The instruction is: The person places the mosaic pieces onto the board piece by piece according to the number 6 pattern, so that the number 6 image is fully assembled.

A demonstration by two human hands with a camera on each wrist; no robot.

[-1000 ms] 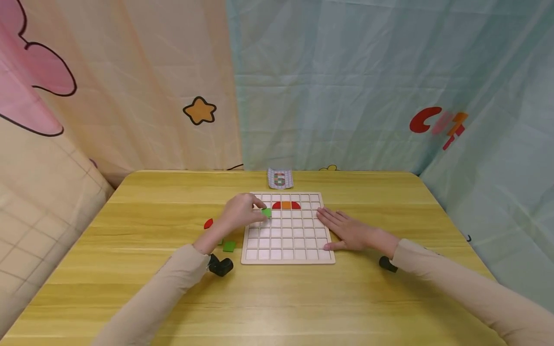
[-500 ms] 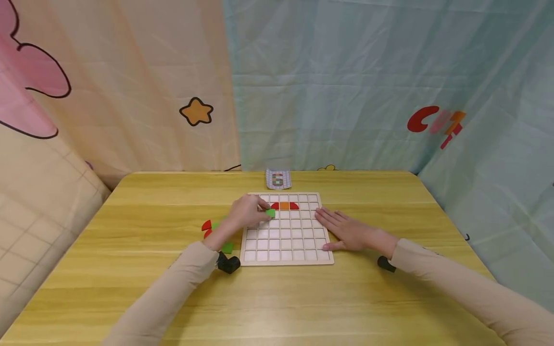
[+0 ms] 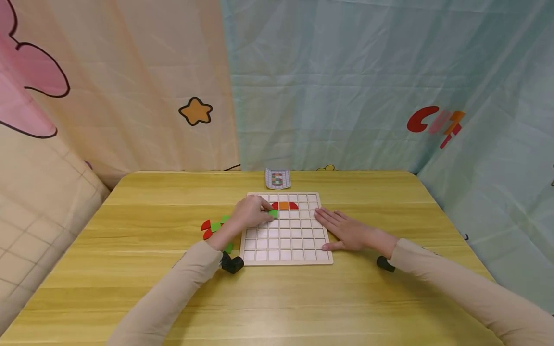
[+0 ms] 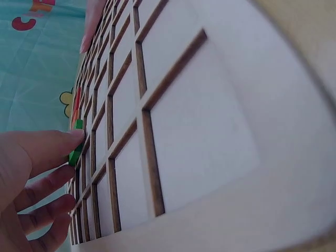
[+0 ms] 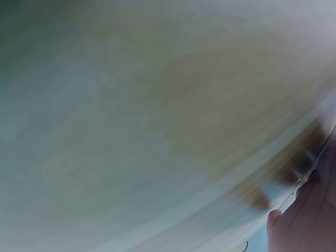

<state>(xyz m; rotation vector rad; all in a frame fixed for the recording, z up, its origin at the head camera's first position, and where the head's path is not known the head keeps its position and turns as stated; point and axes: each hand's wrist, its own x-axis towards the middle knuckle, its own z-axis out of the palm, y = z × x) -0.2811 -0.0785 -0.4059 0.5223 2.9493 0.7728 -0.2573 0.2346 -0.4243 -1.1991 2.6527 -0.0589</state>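
My left hand (image 3: pixel 251 211) pinches a green square tile (image 3: pixel 273 214) between thumb and finger, at a cell just below the left red piece on the white grid board (image 3: pixel 285 263). Close up in the left wrist view, the green tile (image 4: pixel 76 144) sits between the fingertips, over the board's raised brown lines. A red curved piece (image 3: pixel 275 205), an orange square (image 3: pixel 283 205) and another red curved piece (image 3: pixel 294 205) lie in a row in the board's upper part. My right hand (image 3: pixel 346 231) rests with extended fingers on the board's right edge.
Loose red pieces (image 3: pixel 206 224) and green tiles (image 3: pixel 216 227) lie left of the board, partly hidden by my left forearm. A small printed card (image 3: pixel 278 179) lies behind the board. Patterned curtains (image 3: pixel 346 86) enclose the wooden table (image 3: pixel 277 302).
My left hand has moved slightly right with the green tile, bringing it under the left red piece. More loose pieces show beside the forearm. The right hand stays in place.
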